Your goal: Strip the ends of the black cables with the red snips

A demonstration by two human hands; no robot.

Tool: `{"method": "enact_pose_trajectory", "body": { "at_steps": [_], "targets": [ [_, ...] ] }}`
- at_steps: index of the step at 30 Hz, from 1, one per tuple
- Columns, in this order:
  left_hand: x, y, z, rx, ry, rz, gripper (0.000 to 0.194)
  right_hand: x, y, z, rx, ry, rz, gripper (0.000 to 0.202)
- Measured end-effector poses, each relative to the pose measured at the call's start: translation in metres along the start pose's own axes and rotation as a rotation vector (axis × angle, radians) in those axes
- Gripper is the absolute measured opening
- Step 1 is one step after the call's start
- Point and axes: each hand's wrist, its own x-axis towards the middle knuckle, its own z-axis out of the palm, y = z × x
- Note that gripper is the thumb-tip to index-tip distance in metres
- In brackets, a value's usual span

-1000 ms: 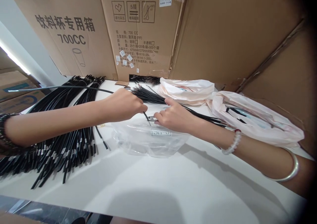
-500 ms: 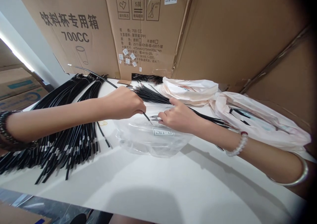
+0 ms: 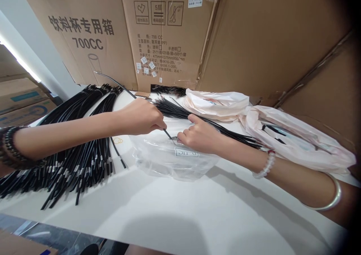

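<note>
My left hand (image 3: 146, 116) is closed around a black cable (image 3: 167, 133), whose long end rises behind the fist toward the carton. Its short end points down and right, over a clear plastic bag (image 3: 158, 161). In my closed right hand (image 3: 197, 135) is a pair of small snips (image 3: 175, 138); only the metal tip shows, and the rest is hidden by the fingers. The tip meets the cable's end. Behind my right hand lies a bundle of black cables (image 3: 175, 108). To the left, a large pile of black cables (image 3: 84, 153) with white labels spreads under my left forearm.
Large cardboard cartons (image 3: 166, 26) stand along the back of the white table (image 3: 158, 206). White plastic bags (image 3: 220, 104) lie at the back right, one with black items inside. More boxes (image 3: 22, 97) are at the far left.
My right hand has shifted slightly left, bringing the snips from just beside the cable's end onto it. The jaws, apart before, now show less. My left hand keeps its hold on the cable.
</note>
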Motion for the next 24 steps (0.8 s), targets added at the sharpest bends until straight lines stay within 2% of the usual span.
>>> {"method": "enact_pose_trajectory", "body": {
  "at_steps": [7,14,18,24],
  "targets": [
    [0.001,-0.005,0.001,0.038,-0.006,0.132,0.028,-0.004,0.005,0.006,-0.062,0.008,0.027,0.031],
    [0.003,-0.011,0.004,0.053,0.121,0.259,0.026,0.001,-0.001,0.006,-0.059,0.054,0.019,0.028],
    [0.005,-0.011,0.005,0.046,0.172,0.294,0.025,0.004,-0.004,0.005,-0.083,0.082,0.006,0.027],
    [0.005,-0.013,0.008,0.051,0.168,0.298,0.022,0.004,-0.004,0.004,-0.105,0.066,-0.02,0.027]
  ]
}}
